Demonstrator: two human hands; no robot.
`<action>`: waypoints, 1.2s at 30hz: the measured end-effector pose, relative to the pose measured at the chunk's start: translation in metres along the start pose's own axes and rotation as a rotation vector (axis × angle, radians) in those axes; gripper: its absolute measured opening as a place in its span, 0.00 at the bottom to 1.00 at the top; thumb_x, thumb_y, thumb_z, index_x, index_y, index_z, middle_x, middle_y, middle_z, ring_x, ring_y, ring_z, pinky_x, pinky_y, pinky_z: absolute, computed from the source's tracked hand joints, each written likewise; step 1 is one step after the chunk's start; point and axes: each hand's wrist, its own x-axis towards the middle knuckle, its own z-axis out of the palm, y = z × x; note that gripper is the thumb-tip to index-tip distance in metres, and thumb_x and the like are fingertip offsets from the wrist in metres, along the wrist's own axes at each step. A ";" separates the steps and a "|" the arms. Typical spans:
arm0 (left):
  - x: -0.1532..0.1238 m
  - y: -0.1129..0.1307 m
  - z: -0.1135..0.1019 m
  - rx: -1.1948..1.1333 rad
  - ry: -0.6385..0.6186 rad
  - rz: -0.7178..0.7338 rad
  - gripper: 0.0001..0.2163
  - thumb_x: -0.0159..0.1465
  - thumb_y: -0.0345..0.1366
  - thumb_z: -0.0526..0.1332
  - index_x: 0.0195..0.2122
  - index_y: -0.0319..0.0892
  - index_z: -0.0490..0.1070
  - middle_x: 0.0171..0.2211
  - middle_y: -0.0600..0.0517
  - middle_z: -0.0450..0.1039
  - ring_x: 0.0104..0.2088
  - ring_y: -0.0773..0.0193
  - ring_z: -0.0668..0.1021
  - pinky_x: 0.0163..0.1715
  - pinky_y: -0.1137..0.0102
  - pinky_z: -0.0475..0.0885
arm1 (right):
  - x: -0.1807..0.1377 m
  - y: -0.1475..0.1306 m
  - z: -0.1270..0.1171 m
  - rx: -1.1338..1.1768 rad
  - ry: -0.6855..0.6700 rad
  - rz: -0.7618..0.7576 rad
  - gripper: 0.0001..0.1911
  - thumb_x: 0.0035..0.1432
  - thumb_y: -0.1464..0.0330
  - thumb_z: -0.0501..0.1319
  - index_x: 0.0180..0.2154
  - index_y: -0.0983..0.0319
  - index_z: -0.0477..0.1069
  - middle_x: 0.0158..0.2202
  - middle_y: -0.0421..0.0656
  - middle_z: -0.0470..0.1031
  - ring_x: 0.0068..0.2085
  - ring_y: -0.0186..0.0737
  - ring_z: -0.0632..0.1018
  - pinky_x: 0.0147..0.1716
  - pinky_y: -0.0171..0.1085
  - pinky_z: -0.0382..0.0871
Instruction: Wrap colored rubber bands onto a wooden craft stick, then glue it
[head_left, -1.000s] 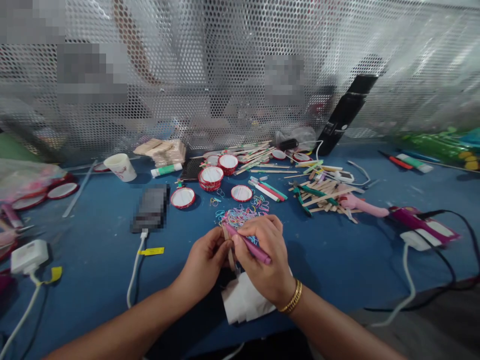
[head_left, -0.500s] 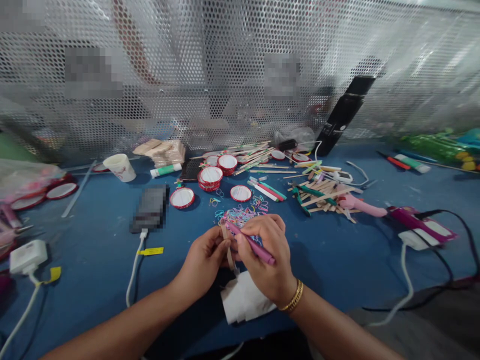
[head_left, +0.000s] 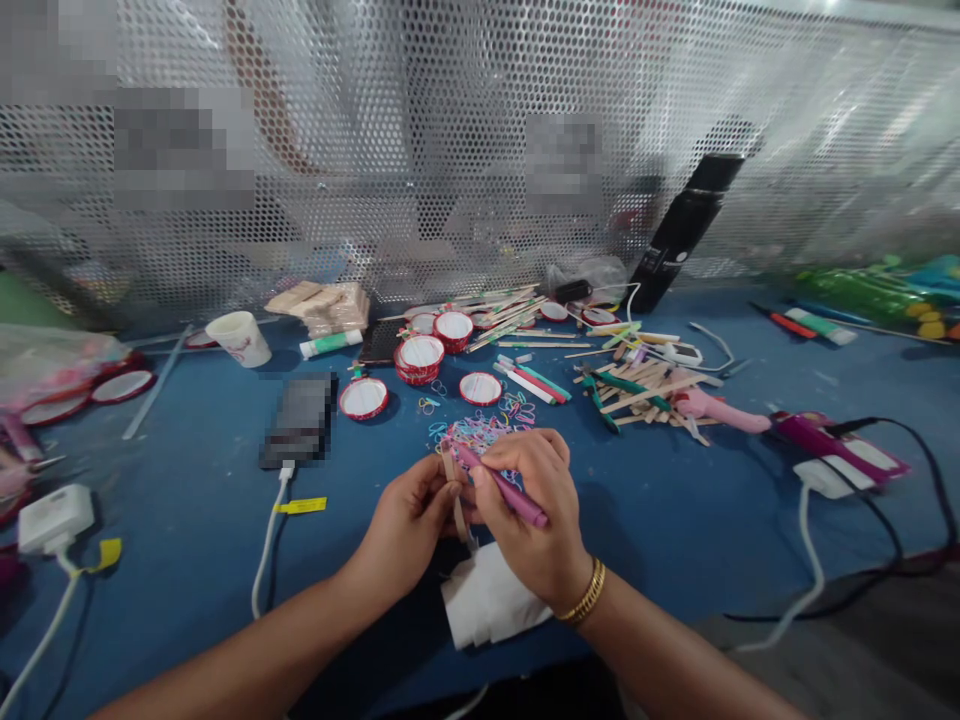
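Note:
My left hand [head_left: 412, 505] is closed, pinching a flat wooden craft stick [head_left: 453, 484] that stands nearly upright. Between the fingers of my right hand [head_left: 534, 510] is a pinkish-purple felt-tip pen [head_left: 516, 497], slanted with its tip end at the upper part of the stick. Whether the tip touches the wood is too small to tell. Just beyond both hands lies a heap of small coloured rubber bands [head_left: 480, 428]. A folded white tissue [head_left: 491, 600] rests on the table under my right wrist.
Around the blue table [head_left: 360, 660] are a phone [head_left: 300, 415] on a cable, a paper cup [head_left: 240, 338], red-rimmed discs [head_left: 364, 398], several felt-tip pens [head_left: 536, 380], a pile of craft sticks [head_left: 652, 390] and a pink glue gun [head_left: 724, 408]. A leaning black bottle [head_left: 682, 235] meets the perforated metal screen [head_left: 465, 200].
The pen has shifted very slightly against the stick. Both hands keep their grip, and the things on the table stay where they were.

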 end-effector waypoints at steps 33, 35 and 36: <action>0.000 -0.001 -0.002 0.076 0.007 0.043 0.10 0.62 0.44 0.63 0.35 0.41 0.70 0.30 0.53 0.73 0.30 0.64 0.76 0.30 0.72 0.75 | 0.001 0.000 -0.001 -0.009 -0.017 0.003 0.04 0.58 0.72 0.60 0.33 0.57 0.68 0.31 0.38 0.76 0.37 0.38 0.76 0.47 0.46 0.63; 0.000 -0.003 -0.002 0.091 0.007 0.049 0.10 0.63 0.43 0.62 0.35 0.41 0.70 0.31 0.53 0.73 0.30 0.64 0.75 0.30 0.72 0.75 | 0.001 0.000 -0.002 0.013 -0.023 -0.010 0.04 0.58 0.72 0.60 0.34 0.57 0.68 0.31 0.37 0.76 0.37 0.38 0.76 0.47 0.46 0.63; 0.000 -0.003 -0.003 0.109 0.013 0.060 0.10 0.63 0.43 0.62 0.35 0.41 0.70 0.31 0.53 0.73 0.30 0.65 0.75 0.30 0.72 0.74 | 0.001 0.000 -0.002 0.022 -0.032 -0.018 0.04 0.58 0.72 0.60 0.34 0.57 0.68 0.32 0.37 0.76 0.37 0.38 0.76 0.47 0.46 0.63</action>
